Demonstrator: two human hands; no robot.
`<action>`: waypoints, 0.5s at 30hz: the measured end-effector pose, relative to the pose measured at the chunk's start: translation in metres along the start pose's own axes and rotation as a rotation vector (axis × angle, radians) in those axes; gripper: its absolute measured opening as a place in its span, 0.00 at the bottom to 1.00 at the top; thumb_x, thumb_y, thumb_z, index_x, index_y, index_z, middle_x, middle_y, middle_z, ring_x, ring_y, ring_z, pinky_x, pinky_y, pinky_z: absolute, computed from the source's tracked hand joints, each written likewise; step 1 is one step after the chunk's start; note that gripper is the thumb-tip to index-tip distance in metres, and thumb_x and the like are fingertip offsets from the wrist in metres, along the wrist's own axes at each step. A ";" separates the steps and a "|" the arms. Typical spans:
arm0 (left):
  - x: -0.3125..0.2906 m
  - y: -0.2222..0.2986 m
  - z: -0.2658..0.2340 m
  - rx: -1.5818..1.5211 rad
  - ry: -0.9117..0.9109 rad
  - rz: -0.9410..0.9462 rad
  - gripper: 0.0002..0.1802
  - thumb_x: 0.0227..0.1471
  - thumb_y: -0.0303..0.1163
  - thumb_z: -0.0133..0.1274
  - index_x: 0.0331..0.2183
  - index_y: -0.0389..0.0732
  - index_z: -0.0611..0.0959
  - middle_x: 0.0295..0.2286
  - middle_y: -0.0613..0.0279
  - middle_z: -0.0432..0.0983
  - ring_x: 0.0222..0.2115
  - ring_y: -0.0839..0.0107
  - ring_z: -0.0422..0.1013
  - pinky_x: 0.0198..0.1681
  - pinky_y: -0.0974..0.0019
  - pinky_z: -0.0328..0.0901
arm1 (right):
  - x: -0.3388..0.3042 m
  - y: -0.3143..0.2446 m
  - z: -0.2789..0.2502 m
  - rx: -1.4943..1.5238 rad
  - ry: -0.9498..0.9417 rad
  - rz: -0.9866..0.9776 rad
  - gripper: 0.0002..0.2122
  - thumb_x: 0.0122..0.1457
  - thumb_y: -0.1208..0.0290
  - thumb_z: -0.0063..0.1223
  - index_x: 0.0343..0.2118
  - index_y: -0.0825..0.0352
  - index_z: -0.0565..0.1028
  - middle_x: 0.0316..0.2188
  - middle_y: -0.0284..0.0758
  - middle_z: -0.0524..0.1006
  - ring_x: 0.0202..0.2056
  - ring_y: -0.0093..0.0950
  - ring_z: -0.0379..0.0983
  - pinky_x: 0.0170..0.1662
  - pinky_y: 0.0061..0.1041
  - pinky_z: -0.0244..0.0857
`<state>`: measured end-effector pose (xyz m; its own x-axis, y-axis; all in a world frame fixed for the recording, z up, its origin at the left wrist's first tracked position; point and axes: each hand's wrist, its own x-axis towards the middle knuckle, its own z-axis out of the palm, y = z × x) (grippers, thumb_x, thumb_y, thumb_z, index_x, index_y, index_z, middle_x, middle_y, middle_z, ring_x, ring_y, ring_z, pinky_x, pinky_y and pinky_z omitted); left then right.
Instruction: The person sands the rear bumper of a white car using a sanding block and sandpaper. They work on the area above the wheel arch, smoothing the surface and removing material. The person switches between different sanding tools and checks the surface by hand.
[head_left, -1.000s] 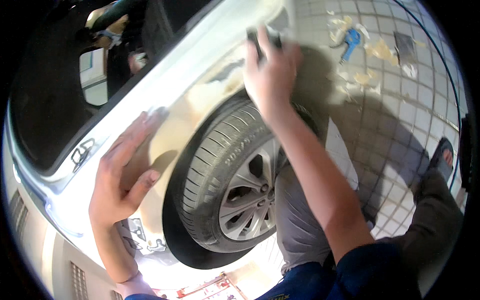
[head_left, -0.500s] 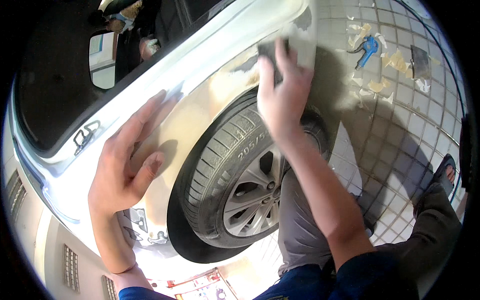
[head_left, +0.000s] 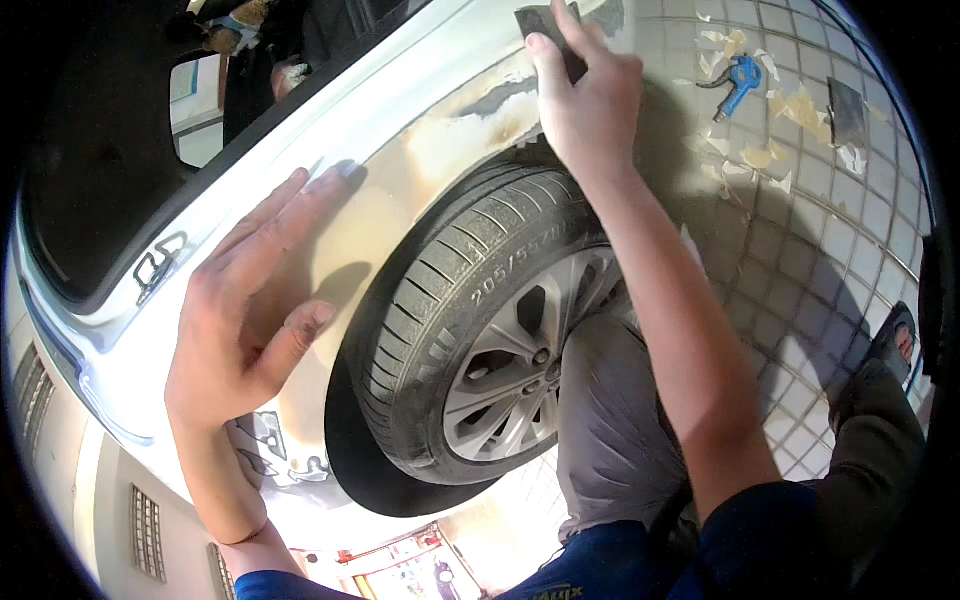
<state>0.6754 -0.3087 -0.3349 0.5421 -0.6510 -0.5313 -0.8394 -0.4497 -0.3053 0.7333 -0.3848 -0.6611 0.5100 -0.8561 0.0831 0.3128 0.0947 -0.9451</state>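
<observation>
A white car's rear body panel (head_left: 420, 165) curves over the wheel, its paint sanded through in tan, white and grey patches. At the far end of the wheel arch, my right hand (head_left: 592, 110) presses a dark grey sanding pad (head_left: 550, 35) against the panel, thumb and fingers gripping it. My left hand (head_left: 245, 310) rests on the tan part of the panel nearer me, its fingers stretched out and thumb apart, holding nothing. Below both hands sits the tyre (head_left: 440, 270) with its silver alloy wheel (head_left: 520, 370).
On the tiled floor (head_left: 800, 235) to the right lie a blue air blow gun (head_left: 741, 85), scraps of torn masking paper (head_left: 798, 108) and a dark flat sheet (head_left: 846, 112). A dark hose (head_left: 890, 95) runs along the right edge. My knee (head_left: 615, 420) is beside the wheel.
My right hand has slid the sanding pad forward and up along the panel, away from me, uncovering the white and grey patch. My left hand stays almost in place.
</observation>
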 end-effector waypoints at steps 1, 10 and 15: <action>-0.003 0.000 0.001 0.001 -0.007 -0.005 0.38 0.44 0.26 0.60 0.60 0.38 0.77 0.57 0.48 0.76 0.61 0.45 0.69 0.67 0.48 0.60 | -0.012 -0.004 0.002 -0.033 0.012 -0.002 0.19 0.64 0.67 0.57 0.56 0.70 0.78 0.40 0.48 0.84 0.37 0.34 0.82 0.45 0.30 0.72; 0.001 0.004 -0.001 -0.017 -0.030 0.005 0.39 0.47 0.30 0.60 0.62 0.36 0.74 0.60 0.46 0.72 0.64 0.46 0.65 0.69 0.48 0.55 | -0.023 -0.004 0.006 -0.110 -0.020 0.012 0.19 0.67 0.67 0.49 0.59 0.66 0.74 0.55 0.51 0.74 0.47 0.47 0.66 0.55 0.42 0.64; -0.003 0.000 0.007 -0.069 0.030 -0.008 0.39 0.45 0.26 0.62 0.62 0.38 0.76 0.58 0.50 0.75 0.61 0.44 0.68 0.67 0.49 0.58 | -0.078 -0.014 -0.003 -0.172 -0.028 -0.011 0.21 0.68 0.67 0.51 0.61 0.68 0.72 0.59 0.49 0.70 0.49 0.46 0.66 0.57 0.46 0.63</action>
<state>0.6732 -0.3022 -0.3388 0.5506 -0.6650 -0.5047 -0.8308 -0.4953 -0.2537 0.6869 -0.3210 -0.6552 0.5304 -0.8418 0.1001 0.1780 -0.0049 -0.9840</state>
